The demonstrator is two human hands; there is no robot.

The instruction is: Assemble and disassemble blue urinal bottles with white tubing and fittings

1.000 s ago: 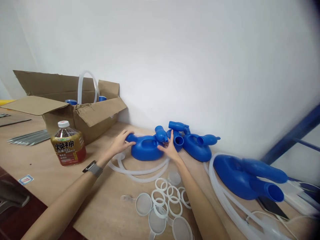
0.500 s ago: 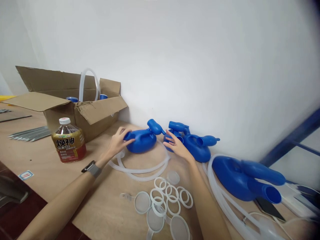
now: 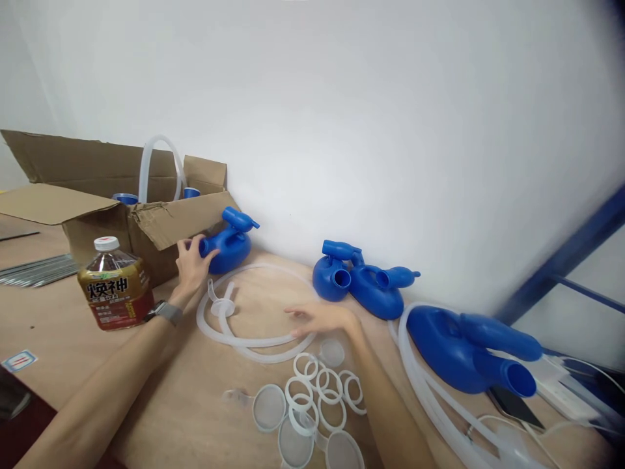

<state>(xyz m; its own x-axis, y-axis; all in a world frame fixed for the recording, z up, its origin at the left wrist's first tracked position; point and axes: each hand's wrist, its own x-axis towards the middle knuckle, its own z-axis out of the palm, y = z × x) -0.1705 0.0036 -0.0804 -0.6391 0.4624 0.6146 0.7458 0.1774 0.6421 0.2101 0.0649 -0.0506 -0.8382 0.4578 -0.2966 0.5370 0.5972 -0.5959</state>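
Note:
My left hand (image 3: 194,264) grips the neck of a blue plastic urinal bottle (image 3: 229,251), close to the cardboard box; a smaller blue funnel-shaped piece (image 3: 238,219) lies on top of it. My right hand (image 3: 317,317) is open, fingers stretched to the left, at the right side of a coiled clear tube (image 3: 266,358). Whether its fingertips touch the tube I cannot tell. The tube's end carries a translucent disc-shaped connector (image 3: 223,307). Nearer me lie several white rings (image 3: 332,415) and translucent round caps (image 3: 269,407).
At the left stand an open cardboard box (image 3: 156,228) with a tube and blue parts inside, and a drink bottle (image 3: 114,286). Metal rods (image 3: 36,270) lie behind it. More blue bottles (image 3: 375,290) line the wall; a larger one (image 3: 439,345) and a phone (image 3: 515,409) are at right.
My left hand has shifted the blue bottle left, up to the box. My right hand has come away from the bottles, down and left toward the coiled tube. The view has turned slightly.

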